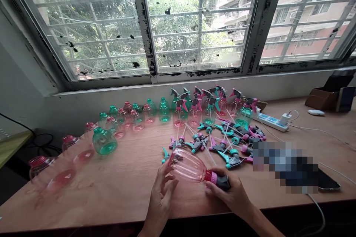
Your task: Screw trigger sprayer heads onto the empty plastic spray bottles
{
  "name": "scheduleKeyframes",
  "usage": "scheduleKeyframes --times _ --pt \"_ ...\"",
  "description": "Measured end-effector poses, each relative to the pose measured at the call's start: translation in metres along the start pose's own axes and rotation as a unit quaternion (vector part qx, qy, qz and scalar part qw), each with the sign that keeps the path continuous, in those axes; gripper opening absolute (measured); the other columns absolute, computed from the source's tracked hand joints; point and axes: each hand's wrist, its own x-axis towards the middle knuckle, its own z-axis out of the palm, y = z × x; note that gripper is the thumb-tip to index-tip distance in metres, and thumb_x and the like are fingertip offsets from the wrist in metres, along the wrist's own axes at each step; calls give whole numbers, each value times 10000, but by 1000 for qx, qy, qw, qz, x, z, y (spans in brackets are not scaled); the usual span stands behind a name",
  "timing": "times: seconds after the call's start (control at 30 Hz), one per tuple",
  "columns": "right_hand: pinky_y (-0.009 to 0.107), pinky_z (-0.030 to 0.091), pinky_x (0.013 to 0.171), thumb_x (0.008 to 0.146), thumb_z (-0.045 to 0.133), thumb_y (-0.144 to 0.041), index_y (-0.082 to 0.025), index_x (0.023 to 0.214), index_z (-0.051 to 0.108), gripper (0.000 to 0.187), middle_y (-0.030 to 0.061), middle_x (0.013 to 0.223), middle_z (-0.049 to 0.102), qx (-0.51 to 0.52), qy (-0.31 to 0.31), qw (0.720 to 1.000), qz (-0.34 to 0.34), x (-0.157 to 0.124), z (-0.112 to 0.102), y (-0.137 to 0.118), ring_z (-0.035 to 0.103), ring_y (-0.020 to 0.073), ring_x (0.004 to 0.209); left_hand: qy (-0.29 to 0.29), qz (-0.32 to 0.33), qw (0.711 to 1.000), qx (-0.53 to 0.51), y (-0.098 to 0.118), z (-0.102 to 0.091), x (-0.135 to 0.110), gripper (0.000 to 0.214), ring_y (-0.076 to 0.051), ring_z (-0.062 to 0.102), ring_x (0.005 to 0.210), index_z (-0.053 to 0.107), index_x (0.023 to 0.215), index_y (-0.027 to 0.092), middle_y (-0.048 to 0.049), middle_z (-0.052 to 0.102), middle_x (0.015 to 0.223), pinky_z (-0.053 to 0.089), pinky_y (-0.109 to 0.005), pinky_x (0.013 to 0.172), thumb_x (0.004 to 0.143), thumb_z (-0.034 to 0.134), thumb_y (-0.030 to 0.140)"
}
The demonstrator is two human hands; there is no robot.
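Observation:
A pink see-through spray bottle (188, 165) lies on its side over the wooden table (116, 189), between my two hands. My left hand (163, 185) cups the bottle's body, fingers curved against it. My right hand (228, 189) is closed round the dark trigger sprayer head (221, 181) with its pink collar at the bottle's neck. Just beyond the bottle lies a heap of loose trigger sprayers (222, 140) in teal, pink and grey, their white dip tubes sticking out.
Several open pink and teal bottles (104, 141) lie along the left and back. Assembled spray bottles (207, 109) stand near the window sill. A white power strip (271, 120), a phone (326, 183), cables and a cardboard box (322, 98) are on the right.

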Motion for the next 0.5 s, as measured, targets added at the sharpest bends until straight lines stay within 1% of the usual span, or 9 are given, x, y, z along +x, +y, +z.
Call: scheduleKeyframes --times 0.1,0.2,0.27,0.33,0.4,0.5 --pt "252 610 648 844 718 -276 -235 1024 666 192 35 856 788 -3 1 1000 -29 0 2 -1 753 213 710 -14 -18 1000 -21 0 1 -3 645 -308 567 1298 483 1399 281 -112 571 1443 461 -407 1092 832 750 433" --pt "247 615 697 856 714 -253 -244 1066 646 221 34 901 790 -5 -17 998 -63 0 4 -3 757 201 736 5 -25 998 -58 -1 1 -1 552 -313 605 1260 527 1269 245 -136 638 1346 511 -419 1038 818 755 467" --pt "245 615 701 859 717 -250 -246 1079 638 233 32 904 786 -10 -25 997 -68 -1 4 -3 756 197 730 11 -23 997 -70 -4 0 1 482 -310 606 1261 550 1204 242 -132 640 1342 509 -425 1042 824 752 459" --pt "242 612 665 860 715 -253 -246 1074 634 229 30 884 781 -16 -22 998 -63 -1 4 -2 752 197 709 9 -10 998 -66 -8 -1 3 472 -307 550 1326 554 1238 256 -117 599 1403 453 -436 1106 840 746 422" --pt "244 607 632 853 720 -261 -248 1063 634 227 28 859 774 -23 -5 998 -54 -2 3 0 750 203 697 3 7 999 -48 -11 -1 4 495 -304 489 1380 534 1314 280 -99 548 1464 391 -449 1158 868 722 385" --pt "250 607 641 848 730 -268 -250 1057 637 229 28 852 771 -26 19 998 -50 -1 2 2 751 209 705 -19 10 1000 -13 -9 0 2 604 -309 473 1391 469 1394 302 -97 513 1495 345 -478 1183 857 743 343"
